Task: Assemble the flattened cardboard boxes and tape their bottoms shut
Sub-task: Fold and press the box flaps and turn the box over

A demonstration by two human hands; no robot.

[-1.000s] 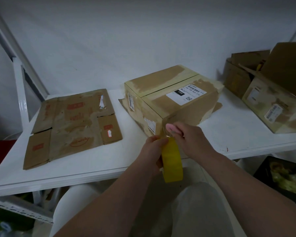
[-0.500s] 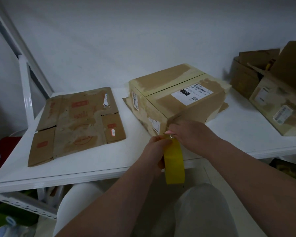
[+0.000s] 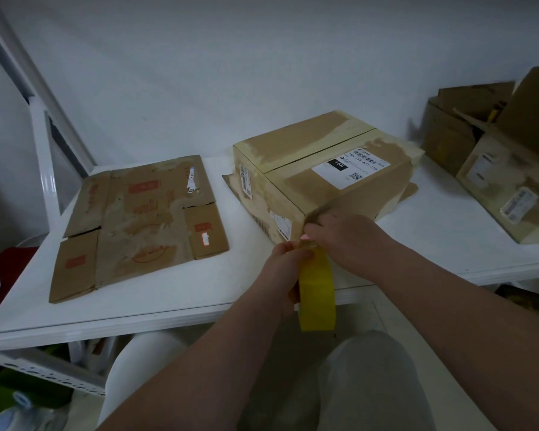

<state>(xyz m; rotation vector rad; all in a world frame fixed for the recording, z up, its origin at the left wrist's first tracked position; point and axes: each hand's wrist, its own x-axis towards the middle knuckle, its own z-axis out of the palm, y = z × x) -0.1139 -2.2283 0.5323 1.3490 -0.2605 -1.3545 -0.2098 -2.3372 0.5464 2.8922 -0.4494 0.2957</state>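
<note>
Looking down from head height, the view showed two bare arms reaching up from the bottom of the frame to a white table [image 3: 168, 293]. Just right of centre, the left hand [image 3: 288, 262] gripped a yellow tape roll [image 3: 317, 293], its fingers curled round the roll's upper part. The roll stood on edge over the table's front rim. The right hand [image 3: 343, 237] lay directly right of it with fingers bent, knuckles against the lower near corner of an assembled cardboard box [image 3: 293, 188] and a pink-nailed fingertip touching the top of the roll. Whether this hand pinched a loose end of tape could not be made out.

The box sat upside-right of centre on the table, its top flaps closed with a dark seam between them and a white shipping label [image 3: 350, 168] on one flap. Left of centre, well apart from it, a flattened cardboard box [image 3: 137, 225] lay flat on the table. At the right edge of the frame stood more brown open boxes [image 3: 495, 181]. A plain pale wall [image 3: 262, 57] filled the upper frame.
</note>
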